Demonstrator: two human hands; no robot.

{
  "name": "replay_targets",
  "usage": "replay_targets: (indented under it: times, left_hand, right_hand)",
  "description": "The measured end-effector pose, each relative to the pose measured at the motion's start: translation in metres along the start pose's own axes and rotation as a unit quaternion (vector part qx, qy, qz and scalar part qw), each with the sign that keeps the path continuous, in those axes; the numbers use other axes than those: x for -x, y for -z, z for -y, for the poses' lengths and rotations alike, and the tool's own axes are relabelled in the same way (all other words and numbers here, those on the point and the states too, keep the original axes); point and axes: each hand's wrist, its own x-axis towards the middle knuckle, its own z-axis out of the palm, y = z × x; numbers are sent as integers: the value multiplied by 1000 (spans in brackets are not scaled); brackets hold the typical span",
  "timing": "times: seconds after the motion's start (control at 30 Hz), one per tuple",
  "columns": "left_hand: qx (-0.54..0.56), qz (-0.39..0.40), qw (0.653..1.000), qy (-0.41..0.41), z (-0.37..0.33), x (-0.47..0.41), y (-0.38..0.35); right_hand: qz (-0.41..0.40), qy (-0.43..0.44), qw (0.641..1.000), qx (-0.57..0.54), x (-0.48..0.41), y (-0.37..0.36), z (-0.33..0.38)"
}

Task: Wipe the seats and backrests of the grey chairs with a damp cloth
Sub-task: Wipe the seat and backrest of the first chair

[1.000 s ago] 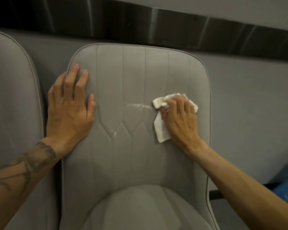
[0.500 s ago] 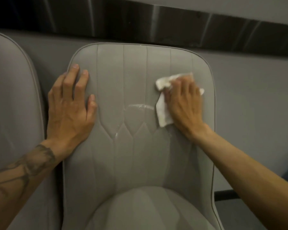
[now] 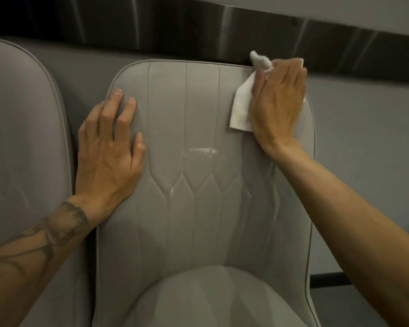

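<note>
A: Well, nearest us is the grey seat cushion (image 3: 213, 296), then the backrest (image 3: 198, 185) rising behind it, with a wet sheen and a bright streak across its middle.

B: And the hands?

A: The left hand (image 3: 109, 156) lies flat and open on the backrest's left side, fingers spread, holding nothing, just bracing. The right hand (image 3: 278, 105) presses the white cloth (image 3: 240, 109) against the top right corner, fingers curled over the rim, a bunched end of cloth poking up above the edge.

B: How will that cloth handle?

A: I'd judge it light, limp and wet, so it folds and creeps under the palm. Best kept flat under the whole hand, with the loose end gathered in the fingers. The upholstery looks smooth and slightly padded, probably slick where it is damp.

B: Anything changed?

A: Half a second ago the right hand was lower on the right panel; it has swept up to the top edge. The left hand has not moved. A second grey chair (image 3: 21, 149) stands just to the left, and the grey wall (image 3: 364, 149) lies behind.
</note>
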Motion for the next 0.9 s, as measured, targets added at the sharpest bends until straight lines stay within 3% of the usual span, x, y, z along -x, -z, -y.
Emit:
replay_targets:
  times: [0.07, 0.2, 0.27, 0.47, 0.6, 0.7, 0.9]
  left_hand:
    - [0, -3, 1000, -1, -1, -1, -1]
    - [0, 0, 1000, -1, -3, 0, 0]
    - [-2, 2, 1000, 2, -3, 0, 1]
    - [-3, 3, 1000, -4, -2, 0, -1]
    - [-5, 3, 1000, 0, -2, 1, 0]
    - [-7, 4, 1000, 3, -3, 0, 2]
    - [-15, 2, 1000, 4, -1, 2, 2]
  right_hand:
    - [4, -13, 1000, -1, 18, -1, 7]
    - [133, 156, 978, -45, 105, 24, 11]
    - [137, 188, 971, -50, 97, 26, 4]
    - [26, -1, 1000, 4, 35, 5, 10]
    - [124, 171, 977, -34, 117, 26, 9]
    - [156, 223, 960, -64, 122, 24, -4]
    - [144, 121, 980, -61, 173, 28, 2]
